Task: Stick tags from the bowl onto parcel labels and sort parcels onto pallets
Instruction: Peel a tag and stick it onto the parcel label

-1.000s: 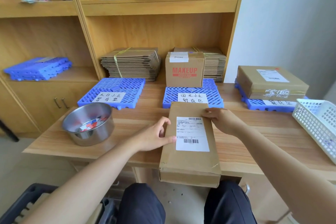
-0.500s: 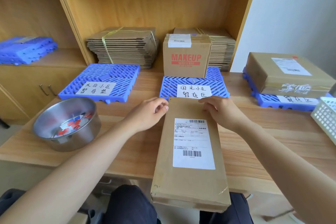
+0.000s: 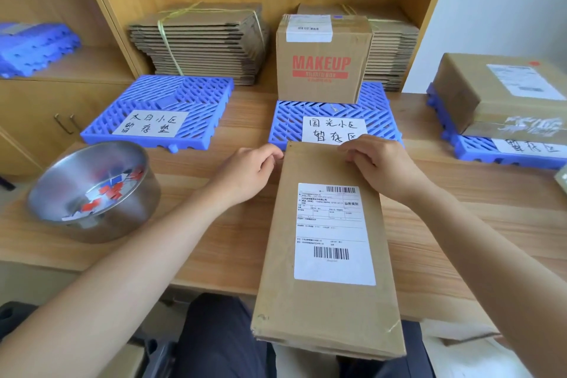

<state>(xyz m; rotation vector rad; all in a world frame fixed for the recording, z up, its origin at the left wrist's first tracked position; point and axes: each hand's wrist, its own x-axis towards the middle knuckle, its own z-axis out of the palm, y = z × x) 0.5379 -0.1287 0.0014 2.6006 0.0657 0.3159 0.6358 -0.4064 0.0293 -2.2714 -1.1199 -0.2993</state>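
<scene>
Flat cardboard parcel point(image 3: 328, 301) overhangs near edge of table point(image 3: 214, 255) | left hand point(image 3: 245, 175), right hand point(image 3: 380, 169): fingers curled, gripping its far corners | likely light, stiff | hold by side edges

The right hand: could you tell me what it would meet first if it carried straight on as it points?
Probably the middle blue pallet, at its handwritten sign, just beyond the right hand; the gap between them is unclear.
</scene>
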